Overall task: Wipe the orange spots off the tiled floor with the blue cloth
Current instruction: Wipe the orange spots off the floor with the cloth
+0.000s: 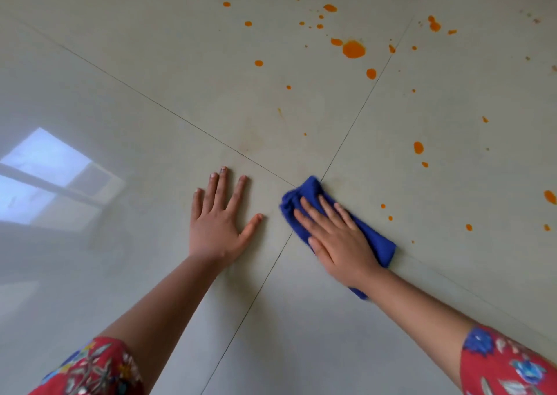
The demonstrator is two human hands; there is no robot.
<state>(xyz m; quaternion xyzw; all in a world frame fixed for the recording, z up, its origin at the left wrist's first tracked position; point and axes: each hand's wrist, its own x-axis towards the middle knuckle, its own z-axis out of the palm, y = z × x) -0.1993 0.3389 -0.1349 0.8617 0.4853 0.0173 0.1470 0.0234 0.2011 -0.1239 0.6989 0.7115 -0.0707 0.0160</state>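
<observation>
Wiping is the step in hand, as we read the head view; our right hand (337, 241) lies flat on the blue cloth (312, 194), fingers straight and spread, so its grip is apart, pressing down rather than clamped on the fabric; the cloth, folded into a pad, sits on the tiled floor (150, 63) at the crossing of the grout lines, near us and right of centre; our left hand (221, 222) rests palm down just left of it, fingers splayed, grip apart, holding nothing, apparently as a prop; the orange spots (354, 49) lie scattered far and to the right, the largest blob well apart from the cloth; we judge most of the job undone; the next move calls for sliding the pad under firm pressure to the small dots near right, then out to the far cluster.
</observation>
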